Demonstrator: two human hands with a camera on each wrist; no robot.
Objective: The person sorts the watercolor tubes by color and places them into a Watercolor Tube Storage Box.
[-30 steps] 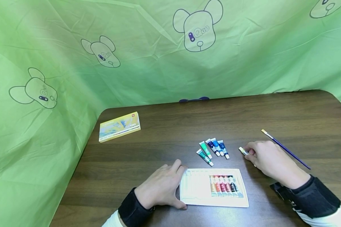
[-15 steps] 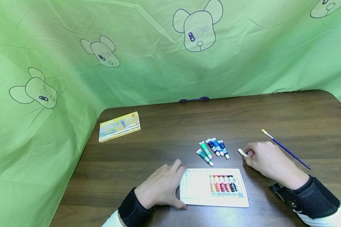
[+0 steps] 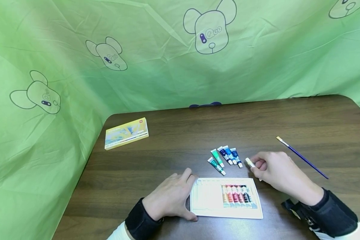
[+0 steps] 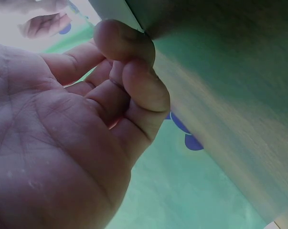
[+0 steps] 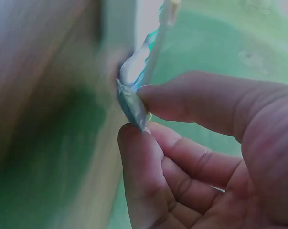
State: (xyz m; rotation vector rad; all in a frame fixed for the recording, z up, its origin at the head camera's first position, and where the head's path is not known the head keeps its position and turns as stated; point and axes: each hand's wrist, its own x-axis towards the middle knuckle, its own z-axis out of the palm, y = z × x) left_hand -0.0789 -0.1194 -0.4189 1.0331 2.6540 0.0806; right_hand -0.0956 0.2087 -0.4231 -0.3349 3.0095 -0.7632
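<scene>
My right hand (image 3: 277, 168) pinches a small paint tube (image 3: 250, 162) between thumb and fingers, just right of a group of loose paint tubes. In the right wrist view the flat end of this paint tube (image 5: 132, 106) shows between thumb and fingertip. My left hand (image 3: 171, 195) holds the left edge of a white plastic tray (image 3: 207, 200), thumb near the lower corner and forefinger at the upper one. Inside the tray's right half lie several paint tubes (image 3: 234, 196) in yellow, orange, reds and black. The loose blue tubes (image 3: 229, 155) and green tubes (image 3: 217, 158) lie above the tray.
A blue-handled paintbrush (image 3: 303, 158) lies to the right of my right hand. At the back left of the brown table (image 3: 180, 133) is a yellow paint box (image 3: 126, 133). A green patterned cloth (image 3: 156, 66) hangs behind the table.
My right hand has moved slightly left with the pinched paint tube, closer to the loose blue tubes. My left hand and the tray have stayed put.
</scene>
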